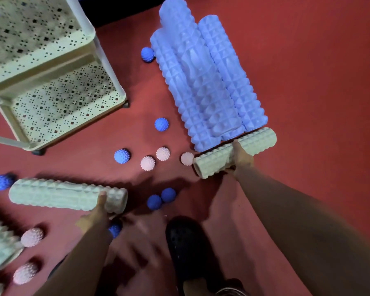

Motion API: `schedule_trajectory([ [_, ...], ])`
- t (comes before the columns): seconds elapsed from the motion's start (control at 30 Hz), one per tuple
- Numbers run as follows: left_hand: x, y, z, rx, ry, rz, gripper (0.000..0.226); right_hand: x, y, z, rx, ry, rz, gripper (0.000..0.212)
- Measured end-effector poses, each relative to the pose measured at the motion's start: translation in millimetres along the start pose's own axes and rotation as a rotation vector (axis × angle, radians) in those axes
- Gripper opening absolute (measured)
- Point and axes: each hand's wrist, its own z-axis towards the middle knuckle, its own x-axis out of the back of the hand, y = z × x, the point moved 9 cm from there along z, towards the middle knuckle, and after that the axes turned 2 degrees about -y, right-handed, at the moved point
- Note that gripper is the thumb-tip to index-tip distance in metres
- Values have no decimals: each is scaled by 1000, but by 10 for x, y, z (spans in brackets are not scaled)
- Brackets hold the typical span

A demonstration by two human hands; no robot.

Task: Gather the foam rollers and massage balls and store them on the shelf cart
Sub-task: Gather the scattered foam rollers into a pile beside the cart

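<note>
Hands grip two pale foam rollers: your left hand [94, 212] wraps one roller [66, 194] at eight o'clock, your right hand [241, 155] the other [218, 155] at three. Lift both level and carry them to the shelf cart [51, 86] at ten o'clock, clearing the scattered massage balls [162, 154].

Both arms bare, stretched forward and down. Left hand [96, 212] low at left, thumb up over pale roller [66, 196], fingers wrapped under its near end. Right hand [241, 157] further out, thumb on top, clamped round middle of second pale roller [218, 159]. Left arm motion-blurred.
</note>
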Motion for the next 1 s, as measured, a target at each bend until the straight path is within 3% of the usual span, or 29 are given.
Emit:
schedule_trajectory([
  [0.1, -21, 39, -17, -52, 65, -70, 78, 47, 7, -25, 55, 23, 8, 66],
  [0.2, -133, 145, 8, -35, -8, -149, 68, 153, 24, -9, 106, 65, 27, 61],
  [0.33, -147, 204, 69, -33, -49, -171, 64, 258, 297, 678, 150, 94, 39, 100],
  [0.47, -130, 223, 16, -37, -43, -216, 63, 62, 17, -162, 134, 76, 90, 73],
  [0.63, -331, 265, -261, -105, -51, -317, 46, -190, 88, -364, 71, -38, 33, 78],
  [0.73, -483, 302, -481, -190, -118, -338, 48, -212, 131, -407, 52, -72, 75, 88],
  [0.83, -616, 303, -653, -307, -208, -271, 45, -141, 101, -398, 64, -73, 70, 85],
  [0.93, -756, 300, -959, -410, -295, -105, 51, -8, 145, -318, 68, -85, 45, 109],
  [1.0, -825, 288, -1203, -453, -315, -11, 54, 55, -44, -674, 138, -67, -1, 101],
])
